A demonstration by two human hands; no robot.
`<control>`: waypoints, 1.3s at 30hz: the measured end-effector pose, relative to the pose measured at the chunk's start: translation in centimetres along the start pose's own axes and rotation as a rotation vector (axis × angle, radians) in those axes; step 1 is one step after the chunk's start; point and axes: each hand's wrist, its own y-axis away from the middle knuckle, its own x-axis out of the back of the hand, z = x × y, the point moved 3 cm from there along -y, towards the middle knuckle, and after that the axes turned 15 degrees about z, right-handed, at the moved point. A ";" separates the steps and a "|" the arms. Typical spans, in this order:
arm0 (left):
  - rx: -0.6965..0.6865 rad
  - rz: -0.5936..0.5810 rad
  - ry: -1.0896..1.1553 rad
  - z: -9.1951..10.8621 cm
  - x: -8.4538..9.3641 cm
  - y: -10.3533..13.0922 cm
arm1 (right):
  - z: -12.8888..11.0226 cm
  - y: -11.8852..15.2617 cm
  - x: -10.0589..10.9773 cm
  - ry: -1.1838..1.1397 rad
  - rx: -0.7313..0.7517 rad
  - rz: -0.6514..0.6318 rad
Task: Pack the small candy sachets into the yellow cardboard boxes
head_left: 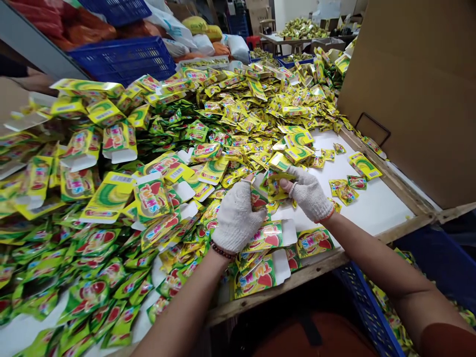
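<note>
My left hand (238, 218), in a white knit glove with a beaded bracelet at the wrist, is closed around a small candy box (259, 196) with white inner card showing. Close beside it, my right hand (308, 194), gloved too, pinches a yellow candy packet (275, 188) between thumb and fingers at the box's end. How far the packet reaches into the box is hidden. Below the hands, several printed boxes (256, 277) with white flaps lie near the table's front edge. Loose packets (346, 194) lie to the right of my right hand.
A large heap of yellow packets (245, 114) and green packets (89, 297) covers much of the white table (379, 208). A wooden rim (401, 225) edges it. Cardboard (409, 99) stands at right. Blue crates (126, 59) stand behind; another crate (366, 307) sits below the front edge.
</note>
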 end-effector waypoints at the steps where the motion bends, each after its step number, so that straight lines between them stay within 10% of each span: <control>1: -0.006 -0.014 -0.017 -0.1 0.1 0.0 | -0.2 0.0 0.2 0.008 0.014 0.043; 5: -0.040 -0.054 -0.047 -0.7 0.6 0.2 | -1.1 0.1 1.3 0.131 0.129 0.145; 10: -0.141 -0.050 0.040 -1.0 0.9 0.3 | -1.6 0.2 1.1 0.332 0.176 -0.125; 22: -0.131 -0.118 0.096 0.2 1.6 0.1 | -2.2 0.1 0.9 0.348 0.065 -0.222; 34: -0.057 -0.103 0.175 0.4 1.5 0.5 | -1.9 0.1 0.4 0.589 0.507 -0.072; 39: -0.072 -0.109 0.260 0.5 1.5 0.6 | -1.6 -0.1 0.9 0.509 0.358 -0.217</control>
